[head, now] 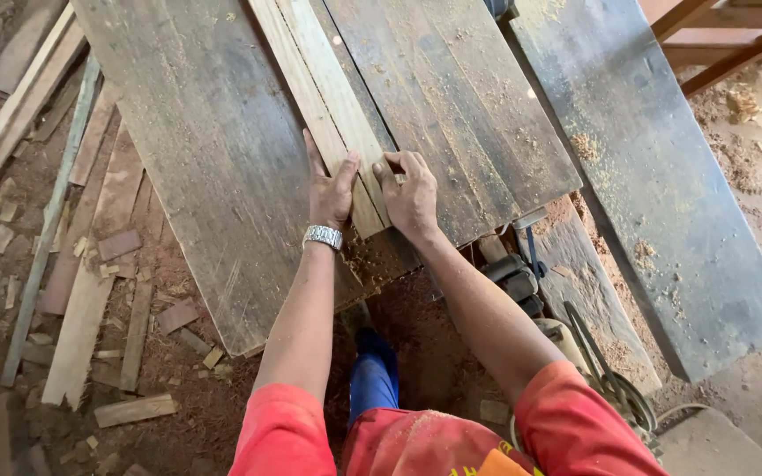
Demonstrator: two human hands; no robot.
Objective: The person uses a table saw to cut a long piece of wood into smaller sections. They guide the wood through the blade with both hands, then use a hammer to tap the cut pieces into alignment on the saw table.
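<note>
The pale strip of wood (332, 106) is light yellowish-cream with fine straight grain lines, brighter than all around it. The surface (213, 150) of wide planks under it is weathered grey-brown, streaked with scratches and dusted with tan sawdust. The long dark board (654, 176) is slate grey with sawdust specks. The wristwatch (323, 235) is silver metal. The sleeves (575, 423) are bright red-orange, the trousers (372, 379) blue. The floor (11, 264) is reddish-brown, littered with pale wood offcuts (134, 410).

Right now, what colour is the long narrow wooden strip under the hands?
Pale yellowish tan long narrow wooden strip, clearest in the head view.
</note>
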